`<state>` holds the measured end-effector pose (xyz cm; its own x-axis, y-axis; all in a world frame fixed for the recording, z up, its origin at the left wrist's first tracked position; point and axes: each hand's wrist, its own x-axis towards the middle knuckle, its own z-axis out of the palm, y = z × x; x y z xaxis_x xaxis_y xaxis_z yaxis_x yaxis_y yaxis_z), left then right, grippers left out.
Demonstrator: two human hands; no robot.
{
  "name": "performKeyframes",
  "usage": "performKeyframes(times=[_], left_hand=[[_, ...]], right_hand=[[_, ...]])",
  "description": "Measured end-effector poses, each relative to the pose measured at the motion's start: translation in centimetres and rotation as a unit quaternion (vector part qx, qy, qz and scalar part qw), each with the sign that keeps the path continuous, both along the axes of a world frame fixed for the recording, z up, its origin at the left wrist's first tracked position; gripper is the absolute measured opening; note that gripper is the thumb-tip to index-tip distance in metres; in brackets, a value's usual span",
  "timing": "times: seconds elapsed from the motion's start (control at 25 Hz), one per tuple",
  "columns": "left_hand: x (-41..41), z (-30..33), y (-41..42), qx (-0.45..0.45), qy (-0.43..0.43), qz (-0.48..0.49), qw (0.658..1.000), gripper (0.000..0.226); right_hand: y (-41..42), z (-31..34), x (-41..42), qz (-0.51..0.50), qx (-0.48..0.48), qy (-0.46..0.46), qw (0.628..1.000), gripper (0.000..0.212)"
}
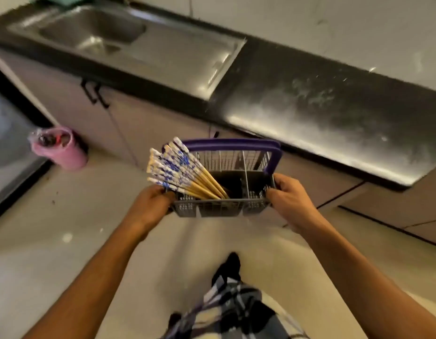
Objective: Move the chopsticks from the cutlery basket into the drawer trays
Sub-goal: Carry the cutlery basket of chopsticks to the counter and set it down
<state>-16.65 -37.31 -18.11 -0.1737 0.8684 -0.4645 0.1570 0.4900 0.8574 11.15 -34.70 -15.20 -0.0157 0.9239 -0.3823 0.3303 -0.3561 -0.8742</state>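
Observation:
A grey mesh cutlery basket (222, 209) with a purple handle hangs in the air in front of me, above the floor. My left hand (148, 204) grips its left end and my right hand (289, 199) grips its right end. Several wooden chopsticks (180, 171) with blue-and-white patterned tops lean out of the basket's left compartment, fanning up and to the left. The basket's other compartments look dark and I cannot tell what they hold. No drawer or tray is in view.
A black countertop (322, 104) runs across ahead, with a steel sink (94, 33) at its left. Grey cabinet doors (138, 123) stand below. A pink bin (63, 150) with a plastic liner sits on the tiled floor at the left. My legs show below.

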Motion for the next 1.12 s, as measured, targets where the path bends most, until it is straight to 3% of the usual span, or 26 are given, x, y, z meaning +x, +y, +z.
performKeyframes(times=[0.24,0.48,0.72,0.92,1.04,1.12], left_hand=[[-8.3,-2.7,-16.9,-0.041,-0.023,0.149,0.988,0.027],[-14.2,-3.8,-29.6,-0.056,-0.037,0.343,0.937,0.022],[-17.3,-3.6,-39.6,-0.038,-0.064,0.528,0.846,0.027],[-18.7,-2.5,-46.2,-0.016,-0.062,0.677,0.733,0.035],[-18.9,-2.1,-48.5,-0.011,-0.060,0.740,0.670,0.034],[-18.4,-1.8,-50.5,-0.008,-0.056,0.785,0.617,0.032]], right_hand=[[-8.7,-1.6,-10.9,0.136,-0.057,-0.027,0.989,0.030],[-12.5,-2.8,-22.7,0.331,-0.043,-0.074,0.940,0.032],[-16.3,-3.4,-35.7,0.523,-0.023,-0.070,0.849,0.039],[-21.3,-3.0,-47.4,0.679,-0.040,-0.042,0.732,0.038],[-24.2,-2.6,-52.3,0.727,-0.047,-0.036,0.684,0.042],[-27.0,-2.7,-55.3,0.772,-0.052,-0.036,0.632,0.042]])
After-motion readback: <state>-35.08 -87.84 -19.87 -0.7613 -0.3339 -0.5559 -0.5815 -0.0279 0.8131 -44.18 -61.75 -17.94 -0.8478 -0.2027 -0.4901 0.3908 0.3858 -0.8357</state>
